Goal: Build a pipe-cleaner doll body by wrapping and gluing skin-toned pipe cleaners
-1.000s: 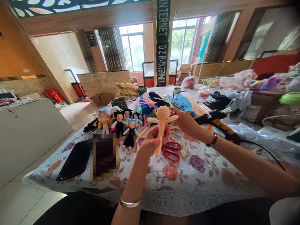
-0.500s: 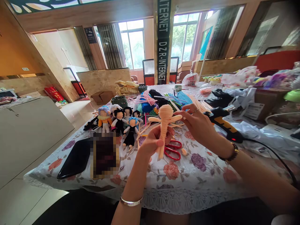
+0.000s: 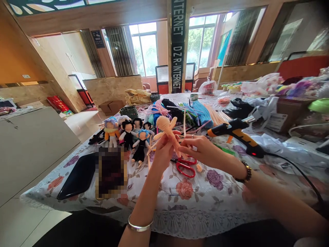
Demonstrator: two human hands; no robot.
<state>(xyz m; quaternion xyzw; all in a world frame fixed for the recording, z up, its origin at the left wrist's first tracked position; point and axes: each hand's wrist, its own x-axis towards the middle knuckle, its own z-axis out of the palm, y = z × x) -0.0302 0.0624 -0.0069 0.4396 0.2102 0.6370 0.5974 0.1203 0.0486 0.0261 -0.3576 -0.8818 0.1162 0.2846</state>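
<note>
Head view: your left hand [image 3: 162, 148] grips the peach doll [image 3: 168, 132] tilted; right hand [image 3: 199, 151] pinches its lower body. Keep both grips firm above the scissors [image 3: 185, 166].

A peach pipe-cleaner doll [image 3: 168, 132], bald and unclothed, is held tilted left above the table, head uppermost.

Your doll [image 3: 167, 128] at the frame's centre is plain peach all over. Below it your scissors [image 3: 185, 166] have red handles. The tablecloth [image 3: 195, 195] is white with pink and purple flowers and a lace hem. To the right, your glue gun [image 3: 235, 132] is black and orange. Left of centre, the finished dolls [image 3: 124, 133] wear black, orange and blue. A black tray [image 3: 77, 178] lies lower left.
</note>
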